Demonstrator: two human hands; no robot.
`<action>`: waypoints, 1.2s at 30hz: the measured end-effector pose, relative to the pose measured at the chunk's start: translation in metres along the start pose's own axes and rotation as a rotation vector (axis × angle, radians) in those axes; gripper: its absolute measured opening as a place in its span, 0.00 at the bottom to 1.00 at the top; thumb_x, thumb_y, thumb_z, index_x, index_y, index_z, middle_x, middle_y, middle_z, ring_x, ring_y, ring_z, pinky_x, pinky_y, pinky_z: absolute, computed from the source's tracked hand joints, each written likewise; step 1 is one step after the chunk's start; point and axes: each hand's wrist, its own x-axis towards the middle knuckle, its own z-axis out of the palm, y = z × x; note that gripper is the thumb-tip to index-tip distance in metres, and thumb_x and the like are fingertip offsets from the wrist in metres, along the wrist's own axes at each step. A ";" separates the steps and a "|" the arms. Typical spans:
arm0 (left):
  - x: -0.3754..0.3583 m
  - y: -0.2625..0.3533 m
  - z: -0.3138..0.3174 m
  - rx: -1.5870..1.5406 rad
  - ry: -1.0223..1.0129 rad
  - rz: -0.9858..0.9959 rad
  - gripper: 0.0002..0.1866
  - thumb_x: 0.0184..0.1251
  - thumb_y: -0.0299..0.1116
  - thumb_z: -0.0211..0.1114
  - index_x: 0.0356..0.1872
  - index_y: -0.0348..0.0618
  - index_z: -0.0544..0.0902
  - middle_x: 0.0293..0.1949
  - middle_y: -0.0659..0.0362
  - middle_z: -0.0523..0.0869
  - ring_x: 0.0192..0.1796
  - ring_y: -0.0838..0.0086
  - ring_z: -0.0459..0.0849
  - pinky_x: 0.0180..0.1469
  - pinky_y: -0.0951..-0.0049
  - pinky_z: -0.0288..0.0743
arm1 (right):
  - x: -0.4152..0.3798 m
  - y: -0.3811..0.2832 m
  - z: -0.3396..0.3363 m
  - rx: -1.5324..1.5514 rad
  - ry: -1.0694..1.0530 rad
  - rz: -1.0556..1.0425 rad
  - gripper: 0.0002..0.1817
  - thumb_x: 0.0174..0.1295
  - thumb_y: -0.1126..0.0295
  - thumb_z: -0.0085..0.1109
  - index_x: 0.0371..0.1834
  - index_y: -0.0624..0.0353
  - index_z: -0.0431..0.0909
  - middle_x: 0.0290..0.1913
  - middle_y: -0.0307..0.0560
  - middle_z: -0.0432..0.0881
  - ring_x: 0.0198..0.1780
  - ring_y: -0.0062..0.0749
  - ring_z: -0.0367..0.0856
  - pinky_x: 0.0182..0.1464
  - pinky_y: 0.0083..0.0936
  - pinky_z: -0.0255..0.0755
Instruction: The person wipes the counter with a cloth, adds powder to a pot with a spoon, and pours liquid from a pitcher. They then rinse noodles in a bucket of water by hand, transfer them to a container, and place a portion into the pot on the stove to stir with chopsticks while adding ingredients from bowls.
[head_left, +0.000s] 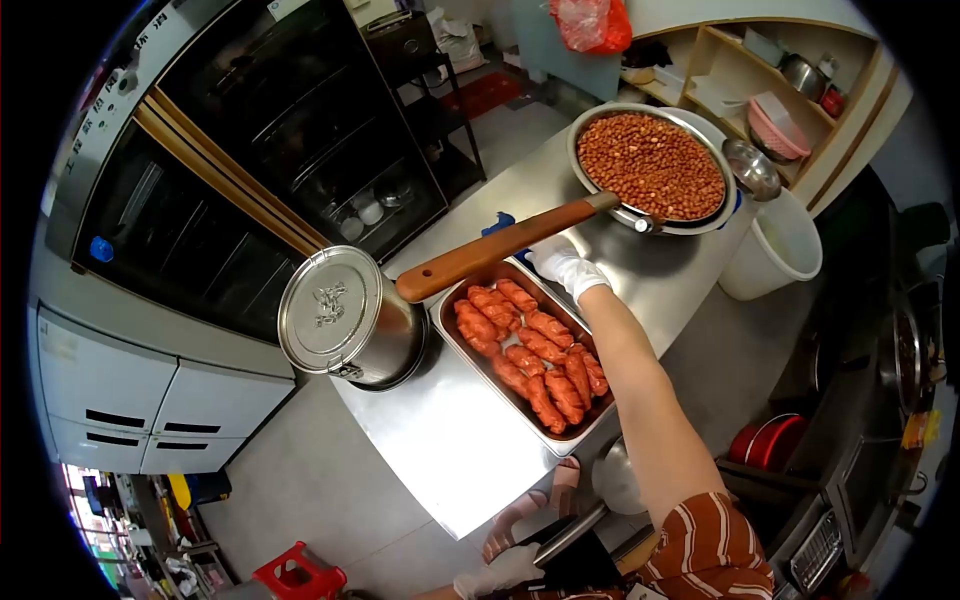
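Note:
My right hand, in a white glove, reaches over the steel table to a blue cloth and closes on it. Part of the cloth and the fingertips are hidden behind a long wooden handle. Nearer me, a rectangular metal tray holds several reddish, sauce-coated pieces of meat. At the bottom edge my left hand, also gloved in white, is closed at the handle end of a large metal ladle, which hangs low beside the table.
A lidded steel pot stands at the table's left edge. At the far end, the wooden handle reaches a wide metal bowl of peanuts. A white bucket stands right of the table, a red stool lower left. Dark cabinets line the left.

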 end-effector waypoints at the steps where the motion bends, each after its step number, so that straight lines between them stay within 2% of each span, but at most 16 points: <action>1: -0.001 0.009 -0.009 0.036 0.016 -0.037 0.21 0.54 0.40 0.62 0.43 0.32 0.73 0.35 0.41 0.82 0.43 0.50 0.81 0.47 0.60 0.72 | -0.002 0.000 -0.001 -0.081 0.098 -0.092 0.20 0.61 0.58 0.55 0.54 0.52 0.75 0.54 0.50 0.78 0.55 0.47 0.76 0.57 0.38 0.69; 4: 0.001 0.008 -0.020 -0.011 0.015 -0.108 0.23 0.55 0.40 0.60 0.46 0.31 0.73 0.36 0.41 0.82 0.44 0.52 0.81 0.49 0.61 0.72 | -0.017 0.038 -0.001 0.059 0.216 -0.117 0.18 0.56 0.65 0.58 0.51 0.51 0.78 0.49 0.53 0.80 0.51 0.48 0.78 0.56 0.37 0.70; 6: 0.002 0.000 -0.019 0.089 0.037 -0.109 0.24 0.55 0.39 0.62 0.48 0.30 0.73 0.36 0.42 0.82 0.42 0.54 0.82 0.48 0.62 0.73 | -0.048 0.065 -0.004 0.069 0.258 -0.021 0.17 0.54 0.67 0.58 0.49 0.52 0.79 0.44 0.53 0.82 0.48 0.48 0.79 0.54 0.37 0.71; 8: -0.001 -0.001 -0.026 -0.093 0.030 -0.113 0.23 0.55 0.37 0.65 0.47 0.31 0.73 0.26 0.48 0.83 0.30 0.63 0.83 0.34 0.67 0.76 | -0.095 0.089 -0.019 0.000 0.201 0.074 0.16 0.54 0.72 0.53 0.47 0.52 0.81 0.42 0.53 0.83 0.45 0.47 0.81 0.51 0.38 0.73; 9: -0.011 0.011 -0.035 -0.085 0.014 -0.145 0.21 0.55 0.35 0.66 0.44 0.30 0.74 0.20 0.53 0.81 0.23 0.68 0.81 0.29 0.70 0.75 | -0.122 0.103 -0.021 -0.030 0.267 0.089 0.15 0.53 0.72 0.54 0.44 0.52 0.81 0.40 0.53 0.83 0.43 0.47 0.82 0.48 0.38 0.74; 12: -0.022 0.014 -0.039 0.053 0.008 -0.125 0.19 0.55 0.33 0.66 0.42 0.29 0.75 0.22 0.51 0.82 0.24 0.70 0.81 0.29 0.70 0.73 | -0.232 0.126 -0.027 0.208 0.531 0.303 0.14 0.52 0.68 0.58 0.42 0.55 0.81 0.39 0.52 0.83 0.42 0.48 0.81 0.47 0.39 0.74; 14: -0.022 0.002 -0.032 0.079 -0.049 -0.066 0.16 0.54 0.30 0.66 0.39 0.29 0.75 0.22 0.54 0.81 0.23 0.72 0.79 0.27 0.71 0.72 | -0.318 0.130 -0.019 0.319 0.817 0.269 0.14 0.50 0.66 0.61 0.41 0.56 0.81 0.38 0.51 0.83 0.43 0.48 0.79 0.48 0.39 0.73; 16: -0.025 0.002 -0.029 -0.005 0.005 -0.153 0.17 0.53 0.32 0.66 0.39 0.29 0.76 0.21 0.52 0.80 0.23 0.69 0.79 0.26 0.70 0.71 | -0.420 0.100 -0.008 0.410 1.001 0.330 0.14 0.49 0.67 0.63 0.39 0.58 0.80 0.40 0.50 0.81 0.44 0.48 0.77 0.49 0.38 0.72; 18: -0.019 -0.015 -0.031 0.029 -0.042 -0.039 0.14 0.52 0.30 0.66 0.34 0.31 0.75 0.18 0.57 0.77 0.19 0.74 0.76 0.21 0.72 0.67 | -0.517 0.060 0.021 0.413 1.153 0.341 0.16 0.48 0.69 0.64 0.41 0.61 0.77 0.43 0.53 0.79 0.47 0.48 0.76 0.53 0.33 0.70; 20: -0.044 0.031 -0.027 0.183 -0.026 -0.086 0.12 0.53 0.27 0.67 0.35 0.30 0.77 0.22 0.55 0.80 0.24 0.74 0.78 0.26 0.72 0.71 | -0.601 0.004 0.064 0.568 1.247 0.476 0.18 0.51 0.72 0.63 0.46 0.63 0.75 0.47 0.54 0.78 0.51 0.43 0.75 0.58 0.30 0.67; 24: -0.041 0.037 -0.026 0.443 -0.132 -0.065 0.11 0.51 0.25 0.67 0.33 0.31 0.78 0.22 0.56 0.81 0.24 0.73 0.80 0.27 0.72 0.72 | -0.746 -0.119 0.151 1.172 1.356 0.986 0.20 0.54 0.73 0.62 0.52 0.64 0.73 0.50 0.45 0.78 0.54 0.29 0.72 0.59 0.25 0.64; 26: -0.047 0.051 -0.014 0.525 -0.185 -0.039 0.11 0.51 0.25 0.67 0.33 0.31 0.78 0.22 0.56 0.81 0.24 0.73 0.80 0.27 0.72 0.72 | -0.801 -0.178 0.194 1.277 1.517 1.206 0.20 0.54 0.75 0.61 0.51 0.63 0.73 0.48 0.40 0.78 0.52 0.26 0.72 0.58 0.24 0.65; 28: -0.054 0.062 0.003 0.594 -0.231 -0.018 0.11 0.51 0.25 0.68 0.34 0.31 0.78 0.22 0.56 0.81 0.24 0.73 0.80 0.27 0.72 0.72 | -0.854 -0.227 0.237 1.304 1.689 1.273 0.20 0.54 0.78 0.60 0.51 0.63 0.73 0.45 0.38 0.78 0.50 0.24 0.72 0.57 0.23 0.66; 30: -0.060 0.073 0.016 0.648 -0.269 -0.001 0.11 0.51 0.25 0.68 0.34 0.32 0.78 0.22 0.56 0.81 0.24 0.73 0.80 0.27 0.72 0.72 | -0.886 -0.253 0.271 1.173 1.956 1.482 0.19 0.51 0.80 0.60 0.50 0.62 0.75 0.43 0.35 0.78 0.47 0.21 0.73 0.55 0.21 0.67; 32: -0.068 0.079 0.033 0.690 -0.292 0.011 0.10 0.51 0.25 0.68 0.34 0.32 0.78 0.22 0.56 0.81 0.24 0.73 0.80 0.27 0.72 0.72 | -0.929 -0.272 0.260 1.086 2.165 1.410 0.20 0.50 0.84 0.59 0.48 0.61 0.76 0.43 0.34 0.79 0.44 0.20 0.75 0.52 0.20 0.69; 36: -0.082 0.088 0.082 0.729 -0.321 0.033 0.10 0.51 0.25 0.68 0.34 0.32 0.78 0.22 0.56 0.81 0.24 0.74 0.80 0.27 0.72 0.72 | -1.026 -0.266 0.233 0.915 2.474 1.082 0.20 0.52 0.80 0.53 0.52 0.63 0.72 0.46 0.46 0.81 0.49 0.31 0.79 0.57 0.27 0.71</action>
